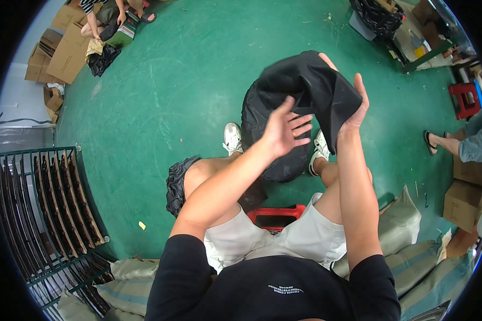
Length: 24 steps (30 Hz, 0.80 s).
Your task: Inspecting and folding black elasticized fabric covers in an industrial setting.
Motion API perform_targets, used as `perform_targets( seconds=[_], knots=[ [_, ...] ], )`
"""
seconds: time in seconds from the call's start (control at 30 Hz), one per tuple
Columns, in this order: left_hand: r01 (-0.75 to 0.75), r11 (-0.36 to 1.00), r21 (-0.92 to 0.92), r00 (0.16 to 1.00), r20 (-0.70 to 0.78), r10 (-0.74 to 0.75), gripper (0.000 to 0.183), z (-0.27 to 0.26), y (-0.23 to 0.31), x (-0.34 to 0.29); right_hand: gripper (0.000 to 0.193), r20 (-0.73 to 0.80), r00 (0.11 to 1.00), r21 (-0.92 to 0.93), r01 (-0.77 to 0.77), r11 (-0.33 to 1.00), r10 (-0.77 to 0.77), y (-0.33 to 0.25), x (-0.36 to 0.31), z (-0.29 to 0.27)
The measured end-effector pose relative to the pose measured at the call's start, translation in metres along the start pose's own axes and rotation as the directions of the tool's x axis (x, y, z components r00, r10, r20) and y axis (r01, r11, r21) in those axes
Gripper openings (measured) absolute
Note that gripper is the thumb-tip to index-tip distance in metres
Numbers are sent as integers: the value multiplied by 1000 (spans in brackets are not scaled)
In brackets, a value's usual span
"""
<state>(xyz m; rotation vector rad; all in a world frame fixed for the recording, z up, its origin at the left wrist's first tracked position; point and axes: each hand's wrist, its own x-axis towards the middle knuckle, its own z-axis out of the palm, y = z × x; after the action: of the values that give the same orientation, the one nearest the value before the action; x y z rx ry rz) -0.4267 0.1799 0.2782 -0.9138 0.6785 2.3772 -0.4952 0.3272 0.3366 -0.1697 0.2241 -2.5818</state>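
Note:
A black, thin, slightly shiny fabric piece (334,99), perhaps a cover or bag, hangs in loose folds in front of me. My right hand (354,109) holds it up at its right side; the thumb sticks out, and most of the other fingers are hidden behind the cloth. My left hand (289,131) is lifted over the fabric with its fingers spread, and nothing shows in it. Below and left of the folds, more black fabric (284,163) hangs between my shoes; whether it is the same piece I cannot tell. Gathered black cloth (178,187) lies beside my left knee.
I sit over a red plastic stool (276,214) on a green floor. Stuffed woven sacks (401,222) lie behind me. At left stands a metal rack (48,203). Another person (110,21) works far left near cardboard boxes (72,56); someone's legs (460,142) show at right.

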Motion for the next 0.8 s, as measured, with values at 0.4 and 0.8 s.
perform_targets(
  seconds=[0.4,0.8],
  knots=[
    [-650,754,90,747,-108,656,29,-22,139,23,38,-454,875,-476,-80,876,-167,-38,56,-23],
    [-597,591,542,555,-253,792,30,-105,112,87,52,-543,801,-583,-144,800,-251,0,61,-148]
  ],
)
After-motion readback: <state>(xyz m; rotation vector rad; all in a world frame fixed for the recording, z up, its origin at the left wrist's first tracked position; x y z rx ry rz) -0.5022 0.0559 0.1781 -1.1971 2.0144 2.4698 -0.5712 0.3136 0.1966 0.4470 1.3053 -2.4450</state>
